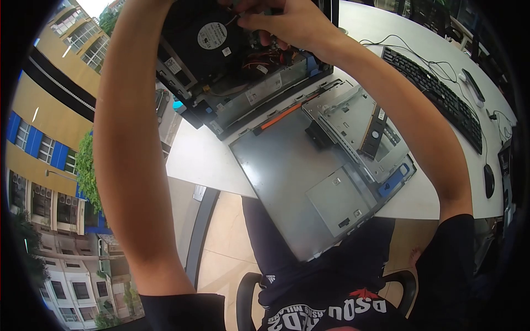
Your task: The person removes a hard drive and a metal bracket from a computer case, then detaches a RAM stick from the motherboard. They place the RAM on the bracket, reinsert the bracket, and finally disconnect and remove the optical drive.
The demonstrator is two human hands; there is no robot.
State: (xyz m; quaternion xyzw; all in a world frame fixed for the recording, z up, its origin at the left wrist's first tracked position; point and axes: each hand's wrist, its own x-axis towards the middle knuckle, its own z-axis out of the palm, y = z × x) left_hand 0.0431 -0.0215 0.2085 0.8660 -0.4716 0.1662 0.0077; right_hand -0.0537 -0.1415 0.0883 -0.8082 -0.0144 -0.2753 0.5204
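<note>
My right hand [284, 25] reaches into an open desktop computer case [265, 91], its fingers bent together near thin wires. Whatever lies between them is too small or hidden to make out. My left forearm [130, 127] runs up past the case's left side; its hand is mostly cut off at the top edge, and a few shadowed fingers there may belong to it. Inside the case sit a black fan with a round white label [212, 36] and orange-red wires [262, 59]. A metal side panel [270, 171] lies before the case, beside a metal bracket [337, 110] carrying a memory module [373, 134].
The side panel overhangs the white table's [190, 160] front edge above my lap. To the right are a black keyboard [436, 94], a mouse [489, 181], loose cables and a dark device with a light edge [473, 87]. A window is at left.
</note>
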